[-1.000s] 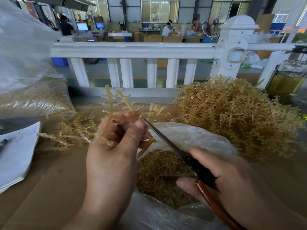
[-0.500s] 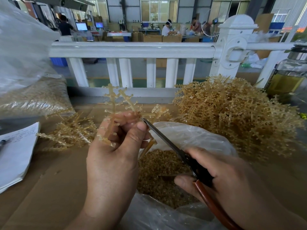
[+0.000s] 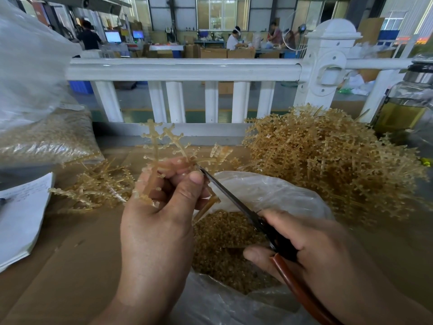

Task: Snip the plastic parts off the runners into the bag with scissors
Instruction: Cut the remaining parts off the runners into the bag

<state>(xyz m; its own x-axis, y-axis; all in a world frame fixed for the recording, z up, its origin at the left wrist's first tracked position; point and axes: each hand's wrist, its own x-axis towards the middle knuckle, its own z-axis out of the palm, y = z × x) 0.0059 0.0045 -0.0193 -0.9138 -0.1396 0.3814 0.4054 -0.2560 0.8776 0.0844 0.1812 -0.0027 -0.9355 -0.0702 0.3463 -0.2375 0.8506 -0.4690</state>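
Of the person, only two hands and their forearms are shown. The left grip [image 3: 159, 221], a bare hand with a broad back, is marked by fine creases over the knuckles, and a short, rounded nail is seen on its thumb [image 3: 187, 195]. The right grip [image 3: 311, 242], likewise a bare hand, is creased across the finger joints. The left forearm [image 3: 140, 301] and the right forearm [image 3: 375, 301] are seen bare down to the lower edge.
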